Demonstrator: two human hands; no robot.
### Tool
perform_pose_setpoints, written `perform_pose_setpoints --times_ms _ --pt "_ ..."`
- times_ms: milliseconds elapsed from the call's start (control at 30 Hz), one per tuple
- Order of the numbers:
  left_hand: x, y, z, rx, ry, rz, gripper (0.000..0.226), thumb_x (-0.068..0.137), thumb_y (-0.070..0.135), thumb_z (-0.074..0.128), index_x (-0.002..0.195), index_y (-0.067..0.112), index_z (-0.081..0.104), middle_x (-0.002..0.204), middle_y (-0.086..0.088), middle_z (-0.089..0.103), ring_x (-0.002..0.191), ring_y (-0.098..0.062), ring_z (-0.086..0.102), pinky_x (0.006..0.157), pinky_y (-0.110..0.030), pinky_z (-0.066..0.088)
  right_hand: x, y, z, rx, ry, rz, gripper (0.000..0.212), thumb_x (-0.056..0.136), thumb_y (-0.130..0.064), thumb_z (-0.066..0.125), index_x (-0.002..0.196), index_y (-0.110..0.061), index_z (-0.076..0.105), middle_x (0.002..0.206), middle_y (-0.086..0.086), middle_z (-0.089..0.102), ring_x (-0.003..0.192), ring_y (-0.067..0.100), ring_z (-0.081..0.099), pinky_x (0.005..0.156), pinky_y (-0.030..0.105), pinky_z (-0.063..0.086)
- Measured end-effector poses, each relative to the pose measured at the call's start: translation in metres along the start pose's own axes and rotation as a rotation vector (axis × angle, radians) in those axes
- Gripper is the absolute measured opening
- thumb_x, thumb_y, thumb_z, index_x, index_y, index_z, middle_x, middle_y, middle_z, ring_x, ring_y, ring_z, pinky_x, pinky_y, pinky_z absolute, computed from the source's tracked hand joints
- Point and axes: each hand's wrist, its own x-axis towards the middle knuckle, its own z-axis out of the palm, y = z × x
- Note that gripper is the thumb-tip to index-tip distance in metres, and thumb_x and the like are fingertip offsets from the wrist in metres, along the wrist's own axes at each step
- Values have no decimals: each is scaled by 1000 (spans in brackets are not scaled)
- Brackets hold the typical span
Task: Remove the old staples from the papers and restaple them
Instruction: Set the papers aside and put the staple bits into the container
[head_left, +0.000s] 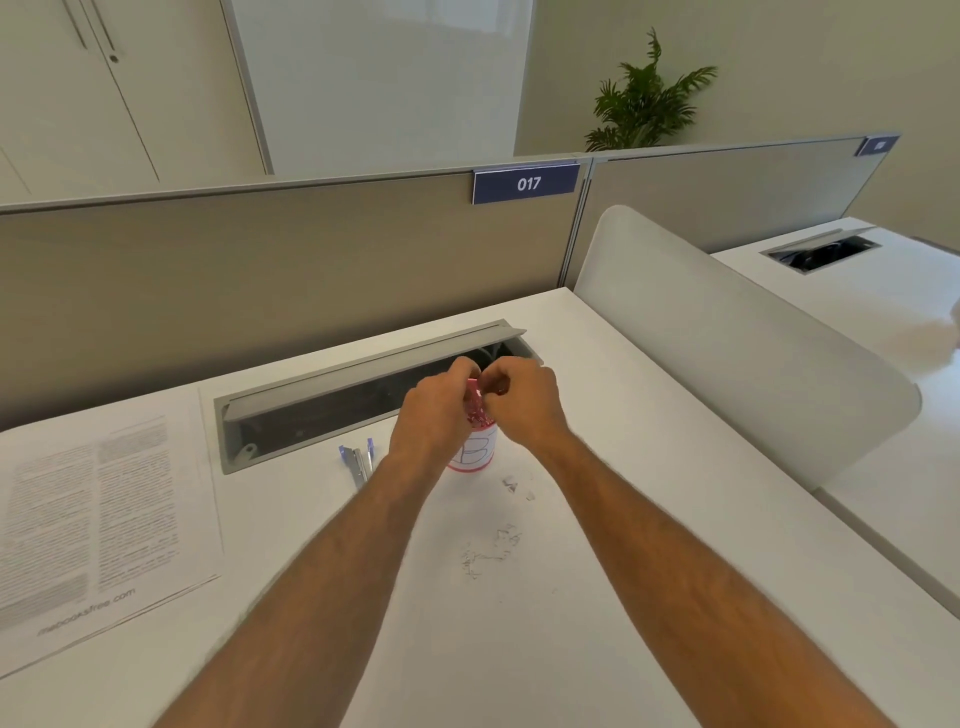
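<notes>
Above the white counter (597, 519), beside the open cable tray (311, 410), both hands are pinching a small red-patterned object (475, 402) standing upright; the left hand (434, 410) and right hand (522, 402) are hiding most of it. Papers (98, 519) are lying far left, long axis running away from the person.

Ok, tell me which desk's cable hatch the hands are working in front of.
The near one, the cable hatch under the 017 sign; both hands, left hand and right hand, overlap its right end. The other hatch sits on the neighbouring desk, far right.
</notes>
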Motion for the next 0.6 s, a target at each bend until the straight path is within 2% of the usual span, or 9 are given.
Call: perform_pose_setpoints --times_ms 100,233,333,467,600 --pt "-7 -8 -1 -84 96 11 36 86 14 70 119 15 56 109 -10 70 97 -28 66 91 -45 55 2 -4 2 -78 -23 -45 13 88 -15 67 101 -16 68 100 4 71 84 13 61 91 34 54" --pt "-21 -21 6 -215 265 34 27 85 12 71 110 13 62 100 -6 71 88 -22 66 83 -40 59 3 -11 6 -201 -89 -110 19 87 -17 69 105 -18 64 102 4 69 89 18 63 92 36 54" --pt "-35 -30 13 -253 282 6 25 84 18 73 106 14 64 97 -4 71 82 -19 66 78 -33 59 1 -16 9 -332 -183 -136 29 88 -28 66 116 -21 60 111 5 68 96 22 64 96 38 52" --pt "-49 -40 20 -244 176 -74 18 85 21 72 101 16 67 92 -1 72 76 -16 63 79 -30 59 -4 -16 12 -516 -273 -161 45 89 -27 66 131 -23 52 128 6 61 112 27 59 102 40 45" --pt "-64 -50 22 -175 -97 -107 21 84 31 73 101 19 69 97 2 71 81 -13 62 82 -28 56 -8 -8 12 -446 -287 -185 48 87 -21 68 132 -25 53 132 6 57 118 28 54 104 39 43"
